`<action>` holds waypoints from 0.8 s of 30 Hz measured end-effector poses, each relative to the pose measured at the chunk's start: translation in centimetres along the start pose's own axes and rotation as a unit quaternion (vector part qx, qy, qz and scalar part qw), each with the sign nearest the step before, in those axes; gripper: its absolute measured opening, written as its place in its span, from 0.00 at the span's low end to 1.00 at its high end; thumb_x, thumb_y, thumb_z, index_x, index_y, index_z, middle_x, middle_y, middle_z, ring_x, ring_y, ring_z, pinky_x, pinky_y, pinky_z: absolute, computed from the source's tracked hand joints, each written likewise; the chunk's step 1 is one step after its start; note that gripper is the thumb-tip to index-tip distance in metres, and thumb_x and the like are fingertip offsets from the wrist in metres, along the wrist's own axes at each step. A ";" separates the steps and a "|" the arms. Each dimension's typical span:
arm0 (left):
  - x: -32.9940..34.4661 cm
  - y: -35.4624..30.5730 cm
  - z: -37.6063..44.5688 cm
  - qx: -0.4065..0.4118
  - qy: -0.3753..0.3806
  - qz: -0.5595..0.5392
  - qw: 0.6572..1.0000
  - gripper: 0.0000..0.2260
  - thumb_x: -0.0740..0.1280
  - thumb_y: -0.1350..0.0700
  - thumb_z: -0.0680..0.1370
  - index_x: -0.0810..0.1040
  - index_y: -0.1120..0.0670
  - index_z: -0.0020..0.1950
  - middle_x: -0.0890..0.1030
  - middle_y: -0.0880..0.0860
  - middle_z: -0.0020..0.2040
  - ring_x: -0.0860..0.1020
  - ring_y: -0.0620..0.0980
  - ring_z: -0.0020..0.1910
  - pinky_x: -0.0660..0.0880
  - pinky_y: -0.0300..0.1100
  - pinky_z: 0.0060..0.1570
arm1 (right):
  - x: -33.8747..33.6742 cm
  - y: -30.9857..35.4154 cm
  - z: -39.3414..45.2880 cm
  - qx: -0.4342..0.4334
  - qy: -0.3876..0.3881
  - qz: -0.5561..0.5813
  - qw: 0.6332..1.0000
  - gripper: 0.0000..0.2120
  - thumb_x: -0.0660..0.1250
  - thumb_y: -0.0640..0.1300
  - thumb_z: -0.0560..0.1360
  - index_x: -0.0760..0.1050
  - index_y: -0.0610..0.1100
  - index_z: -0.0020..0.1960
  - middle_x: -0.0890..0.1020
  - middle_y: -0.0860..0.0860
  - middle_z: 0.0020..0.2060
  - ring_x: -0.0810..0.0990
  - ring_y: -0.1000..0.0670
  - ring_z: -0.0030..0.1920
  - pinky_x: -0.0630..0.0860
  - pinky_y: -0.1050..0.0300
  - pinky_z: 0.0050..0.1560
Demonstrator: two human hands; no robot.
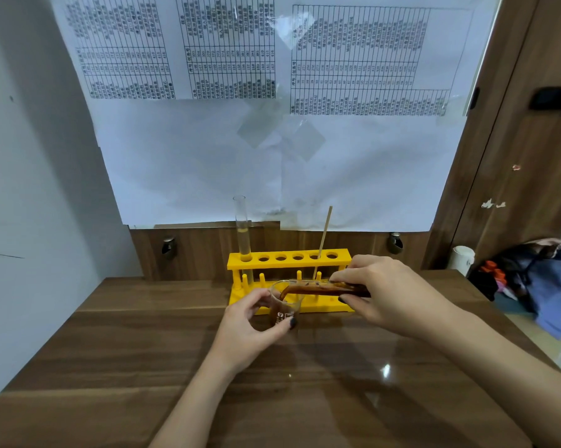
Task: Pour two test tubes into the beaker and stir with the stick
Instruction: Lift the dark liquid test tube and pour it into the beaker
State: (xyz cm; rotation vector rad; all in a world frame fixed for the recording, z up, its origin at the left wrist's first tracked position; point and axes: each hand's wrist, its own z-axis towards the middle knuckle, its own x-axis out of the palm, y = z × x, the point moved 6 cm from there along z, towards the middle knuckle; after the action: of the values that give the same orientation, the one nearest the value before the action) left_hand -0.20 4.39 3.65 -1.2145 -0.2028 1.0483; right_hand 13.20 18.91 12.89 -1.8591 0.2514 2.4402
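Overhead, printed sheets (272, 108) hang above wooden table (143, 367).

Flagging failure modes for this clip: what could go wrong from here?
1. The right hand holds the tube almost flat, its mouth at the beaker rim; a small slip could put brown liquid on the table.
2. The beaker is small and the left hand grips it only by the fingertips, so a nudge from the tube may tip it.
3. The right hand works close to the rack; it could knock the stick or the second tube.
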 end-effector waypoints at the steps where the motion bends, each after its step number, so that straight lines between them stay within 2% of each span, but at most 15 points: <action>1: 0.0 0.0 0.0 -0.001 0.000 0.000 1.000 0.15 0.73 0.47 0.66 0.79 0.47 0.52 0.82 0.34 0.49 0.78 0.35 0.54 0.70 0.35 0.59 | 0.0 0.0 0.0 -0.001 0.000 -0.001 1.000 0.16 0.64 0.51 0.76 0.76 0.57 0.64 0.79 0.53 0.52 0.79 0.52 0.51 0.79 0.51 0.50; 7: 0.0 0.0 -0.1 -0.001 -0.002 0.000 1.000 0.15 0.73 0.47 0.66 0.79 0.49 0.51 0.82 0.39 0.49 0.78 0.36 0.55 0.70 0.39 0.62 | -0.1 -0.1 0.0 -0.001 -0.001 -0.006 1.000 0.15 0.64 0.51 0.76 0.76 0.57 0.63 0.79 0.53 0.51 0.79 0.52 0.50 0.79 0.51 0.49; 15: -0.1 0.0 -0.1 -0.007 0.000 -0.004 1.000 0.16 0.73 0.47 0.67 0.79 0.48 0.52 0.82 0.39 0.51 0.77 0.35 0.56 0.71 0.42 0.64 | 0.0 -0.2 -0.1 -0.002 -0.010 0.004 1.000 0.15 0.65 0.51 0.76 0.77 0.56 0.62 0.79 0.52 0.51 0.79 0.51 0.49 0.79 0.51 0.48; 21: -0.2 0.0 0.0 -0.008 -0.001 -0.021 1.000 0.14 0.73 0.49 0.67 0.78 0.45 0.51 0.82 0.34 0.50 0.78 0.37 0.55 0.71 0.39 0.63 | 0.3 -0.3 -0.3 0.003 -0.031 0.033 0.999 0.15 0.66 0.51 0.76 0.77 0.56 0.62 0.80 0.53 0.49 0.79 0.51 0.47 0.79 0.49 0.47; 24: -0.2 0.0 0.1 -0.003 -0.001 -0.030 1.000 0.14 0.73 0.51 0.68 0.79 0.48 0.52 0.83 0.37 0.49 0.79 0.38 0.55 0.71 0.37 0.61 | 0.6 -0.4 -0.6 0.005 -0.052 0.051 0.997 0.15 0.67 0.51 0.75 0.77 0.56 0.62 0.80 0.55 0.49 0.78 0.52 0.46 0.79 0.53 0.45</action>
State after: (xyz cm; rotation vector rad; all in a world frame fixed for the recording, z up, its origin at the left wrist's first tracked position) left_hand -0.37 4.27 3.74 -1.2066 -0.2430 0.9976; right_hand 13.66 19.14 12.11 -1.7496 0.3599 2.5865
